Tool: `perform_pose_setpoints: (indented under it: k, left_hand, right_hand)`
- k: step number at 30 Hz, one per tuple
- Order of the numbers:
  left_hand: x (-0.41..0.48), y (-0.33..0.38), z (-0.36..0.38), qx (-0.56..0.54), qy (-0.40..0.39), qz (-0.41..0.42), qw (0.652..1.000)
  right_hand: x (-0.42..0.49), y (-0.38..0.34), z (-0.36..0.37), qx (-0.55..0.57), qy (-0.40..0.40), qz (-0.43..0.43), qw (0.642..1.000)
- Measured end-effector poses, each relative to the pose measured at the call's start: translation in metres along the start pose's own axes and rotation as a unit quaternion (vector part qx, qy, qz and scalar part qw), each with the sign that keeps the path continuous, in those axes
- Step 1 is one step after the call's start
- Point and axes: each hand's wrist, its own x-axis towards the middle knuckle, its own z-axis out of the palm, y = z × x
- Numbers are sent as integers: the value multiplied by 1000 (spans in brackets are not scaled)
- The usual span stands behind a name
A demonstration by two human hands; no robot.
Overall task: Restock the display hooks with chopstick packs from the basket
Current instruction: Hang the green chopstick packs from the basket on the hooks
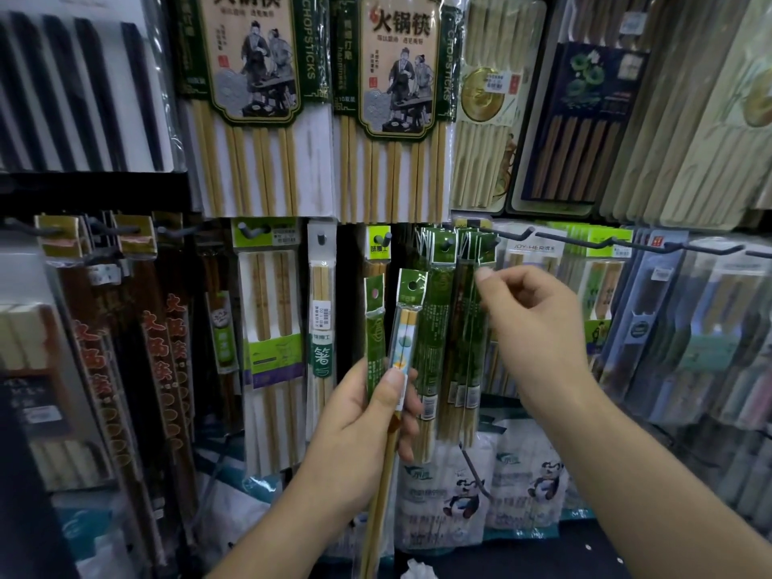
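**Two packs in the left hand, right hand up at the green row**

Nearest to me, lower centre of the frame: the left hand [367,415] is up in front of the display, fingers and thumb wrapped round two slim chopstick packs held side by side and upright. One is a green-sleeved pack [374,328]. Touching it on the right is a clear-window pack [407,323] with a green header card and a punched hole at the top. The thumb presses across the front of both, and bare bamboo tips run down below the palm towards the bottom edge.

Right of centre, the right hand [539,328] is raised a little higher. Its thumb tip is against the right edge of the hanging green packs [463,328], with the fingers curled below. I cannot tell from here whether it pinches a pack or only touches the row.

Those green packs hang bunched together on a dark display hook [507,234], just behind and to the right of the two held packs. More hooks run along the same row towards the right edge.

Below them, at the bottom centre, sit panda-printed bags [459,486].

Further back, upper centre, two big hot-pot chopstick packs [250,77] hang side by side, and black chopstick sets [75,89] fill the upper left.
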Motion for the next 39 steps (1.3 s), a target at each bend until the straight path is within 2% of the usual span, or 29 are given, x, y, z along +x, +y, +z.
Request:
perform_pose_setpoints:
  k: [2, 4, 11, 13, 18, 21, 30, 39]
  left_hand:
    - [0, 0, 1, -1, 0, -2, 1000]
    - [0, -1, 2, -7, -3, -4, 1000]
    - [0, -1, 4, -20, -36, -1, 999]
    - [0, -3, 3, -18, -35, -7, 999]
    - [1, -4, -2, 24, -3, -8, 1000]
    - [2, -5, -6, 48, -3, -16, 999]
    - [2, -2, -4, 25, -14, -35, 999]
    - [1, -1, -5, 13, -10, -26, 1000]
  right_hand:
    - [-16, -7, 5, -1, -101, -14, 995]
    - [-26, -11, 11, 7, -153, -26, 988]
    - [-28, -8, 15, 49, -149, 19, 987]
    - [-24, -11, 14, 53, -136, 29, 989]
    - [8, -19, 0, 100, 3, 57, 993]
    - [17, -15, -5, 66, 42, 36, 996]
    - [24, -10, -4, 15, 50, 9, 999]
    - [25, 2, 1, 7, 45, 29, 999]
